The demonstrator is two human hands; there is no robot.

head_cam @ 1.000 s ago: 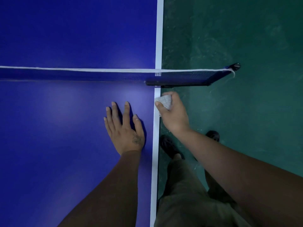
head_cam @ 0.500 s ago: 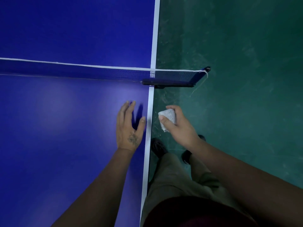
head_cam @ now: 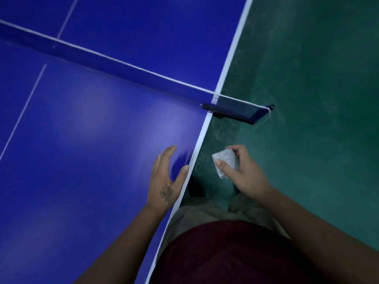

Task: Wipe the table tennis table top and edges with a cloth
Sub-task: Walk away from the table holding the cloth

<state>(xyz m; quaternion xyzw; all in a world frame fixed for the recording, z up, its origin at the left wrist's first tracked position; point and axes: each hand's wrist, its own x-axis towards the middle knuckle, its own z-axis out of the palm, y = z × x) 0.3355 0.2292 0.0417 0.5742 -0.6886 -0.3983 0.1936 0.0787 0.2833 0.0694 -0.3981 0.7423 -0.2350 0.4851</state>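
The right hand (head_cam: 246,177) is drawing away from the bench (head_cam: 92,130). One second ago its cloth (head_cam: 226,160) was pressing on the white edge line (head_cam: 197,148) just short of the net clamp (head_cam: 235,112). Now the cloth is hanging over the floor (head_cam: 307,89), near the bench edge but apart from it. The grip of the right hand is holding the bunched cloth, with the thumb lying across it. The left hand (head_cam: 164,181), flat on the blue top earlier, is now tilting onto its side, fingers straight and grip wide, holding nothing (contact with the top cannot be confirmed).

Judgement: no wiping is taking place at this moment. The pass at the net end of this edge is probably ending, and the person appears to be repositioning for another section.

Quantities showing:
- cloth: one
- hands: two
- bench: one
- net (head_cam: 123,64): one
- net clamp: one
- white edge line: one
- thin centre line (head_cam: 24,111): one, running on both sides of the net
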